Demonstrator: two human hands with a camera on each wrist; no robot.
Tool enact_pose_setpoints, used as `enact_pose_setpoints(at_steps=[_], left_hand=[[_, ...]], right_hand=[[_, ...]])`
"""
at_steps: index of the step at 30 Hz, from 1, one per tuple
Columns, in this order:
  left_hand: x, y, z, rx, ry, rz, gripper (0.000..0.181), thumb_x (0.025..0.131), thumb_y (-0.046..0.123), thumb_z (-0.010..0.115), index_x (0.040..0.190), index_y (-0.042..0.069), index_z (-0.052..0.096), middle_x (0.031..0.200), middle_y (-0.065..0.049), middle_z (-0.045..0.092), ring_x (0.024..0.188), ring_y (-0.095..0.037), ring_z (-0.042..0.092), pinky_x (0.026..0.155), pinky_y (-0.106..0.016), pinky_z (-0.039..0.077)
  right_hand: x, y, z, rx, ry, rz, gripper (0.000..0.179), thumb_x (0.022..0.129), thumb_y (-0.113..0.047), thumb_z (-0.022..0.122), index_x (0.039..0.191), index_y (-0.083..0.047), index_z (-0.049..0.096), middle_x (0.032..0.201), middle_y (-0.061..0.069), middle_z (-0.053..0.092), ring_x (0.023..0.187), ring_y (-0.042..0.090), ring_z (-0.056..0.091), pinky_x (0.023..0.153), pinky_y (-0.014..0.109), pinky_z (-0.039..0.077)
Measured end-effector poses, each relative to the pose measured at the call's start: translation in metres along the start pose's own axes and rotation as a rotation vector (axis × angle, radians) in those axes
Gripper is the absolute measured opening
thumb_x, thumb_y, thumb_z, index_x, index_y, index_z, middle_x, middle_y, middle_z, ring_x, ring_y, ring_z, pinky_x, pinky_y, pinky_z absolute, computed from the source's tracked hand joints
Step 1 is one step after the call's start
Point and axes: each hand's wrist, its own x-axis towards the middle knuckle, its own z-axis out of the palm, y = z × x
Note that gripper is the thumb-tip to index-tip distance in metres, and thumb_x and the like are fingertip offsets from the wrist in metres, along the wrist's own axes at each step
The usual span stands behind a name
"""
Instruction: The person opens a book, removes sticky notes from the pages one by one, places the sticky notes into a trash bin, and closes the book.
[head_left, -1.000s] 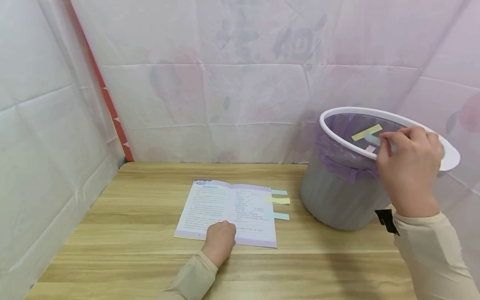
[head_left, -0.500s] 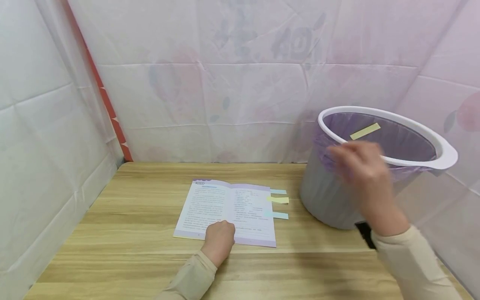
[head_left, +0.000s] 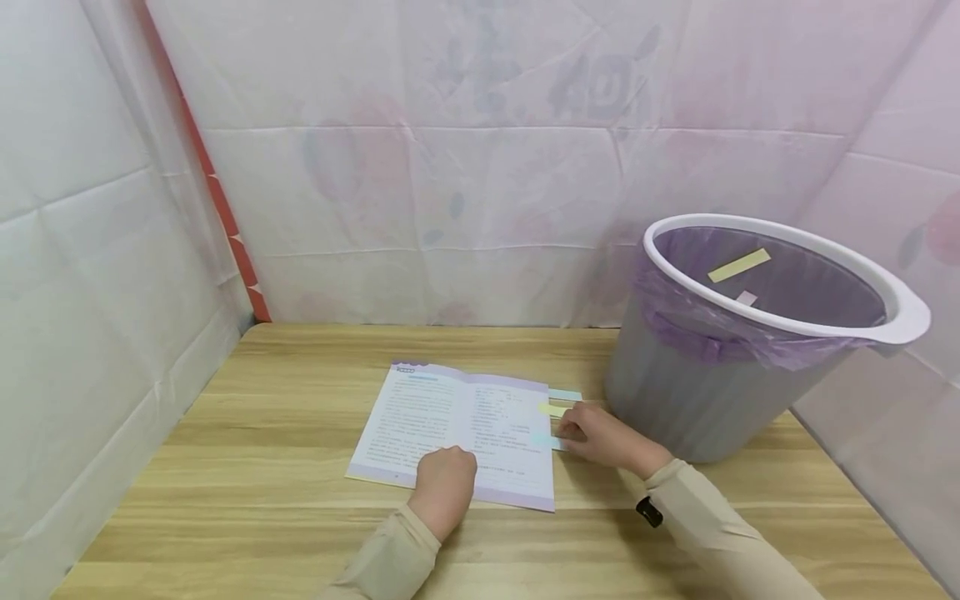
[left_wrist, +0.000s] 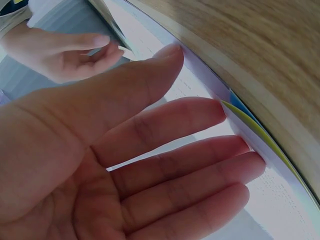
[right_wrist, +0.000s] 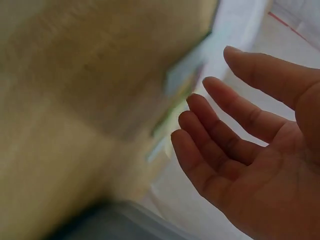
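An open booklet (head_left: 502,450) lies on the wooden table with printed pages facing up. My left hand (head_left: 444,487) rests on its lower edge near the fold; the left wrist view shows the fingers nearly straight against the page. Three sticky tabs stick out from the booklet's right edge: an upper blue tab (head_left: 566,395), a yellow tab (head_left: 553,411) and a lower blue tab (head_left: 557,443). My right hand (head_left: 603,437) is beside the yellow and lower blue tabs, covering their outer ends. In the right wrist view, thumb and fingers are apart, with nothing between them.
A grey trash bin (head_left: 675,396) with a purple liner and white rim stands just behind my right hand. Inside it are a yellow strip (head_left: 739,265) and a small pink piece (head_left: 746,297). White curtains (head_left: 487,192) enclose the table's back and sides.
My right hand held a blue sticky tab over the bin a second ago. It has let go and moved down and left to the booklet's tabs. The left hand stays put.
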Motion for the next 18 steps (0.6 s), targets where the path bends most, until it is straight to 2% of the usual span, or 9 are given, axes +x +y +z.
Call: enact_pose_setpoints(at_steps=[4,6,12,15,18], left_hand=[[0.001,0.0,0.0,0.012,-0.001,-0.004,0.01,0.081,0.008,0.074,0.072,0.008,0.07,0.061,-0.004,0.064,0.051,-0.013,0.06,0.046,-0.028,0.051],[0.0,0.0,0.001,0.017,0.013,-0.004,0.011,0.08,0.008,0.074,0.071,0.008,0.07,0.06,-0.004,0.063,0.049,-0.011,0.057,0.045,-0.027,0.05],[0.001,-0.001,0.004,0.018,0.039,0.009,0.012,0.08,0.008,0.074,0.069,0.009,0.069,0.058,-0.003,0.062,0.046,-0.008,0.051,0.043,-0.025,0.048],[0.001,-0.002,0.005,0.006,0.027,0.012,0.012,0.079,0.013,0.077,0.071,0.008,0.07,0.06,-0.004,0.063,0.048,-0.011,0.056,0.044,-0.026,0.05],[0.002,-0.001,0.004,-0.002,-0.002,0.005,0.019,0.074,0.023,0.082,0.074,0.008,0.07,0.063,-0.004,0.065,0.054,-0.015,0.062,0.048,-0.028,0.052]], right_hand=[[0.004,0.002,0.008,0.01,-0.012,-0.016,0.012,0.085,-0.011,0.073,0.089,-0.006,0.063,0.082,0.0,0.051,0.072,0.01,0.041,0.064,0.024,0.039],[0.005,0.0,0.011,-0.006,-0.009,-0.007,0.016,0.084,-0.013,0.074,0.086,-0.008,0.06,0.082,-0.001,0.05,0.072,0.009,0.04,0.064,0.025,0.039],[0.007,-0.003,0.018,-0.073,0.04,-0.015,0.02,0.08,-0.006,0.077,0.087,-0.006,0.059,0.084,0.001,0.057,0.076,0.013,0.051,0.069,0.029,0.048],[0.005,-0.004,0.022,-0.111,0.069,-0.052,0.022,0.077,0.001,0.075,0.093,-0.005,0.06,0.088,0.002,0.06,0.081,0.016,0.056,0.071,0.032,0.05],[0.004,-0.005,0.025,-0.195,0.122,-0.134,0.027,0.074,0.006,0.073,0.095,-0.006,0.061,0.091,0.002,0.06,0.083,0.017,0.057,0.072,0.034,0.05]])
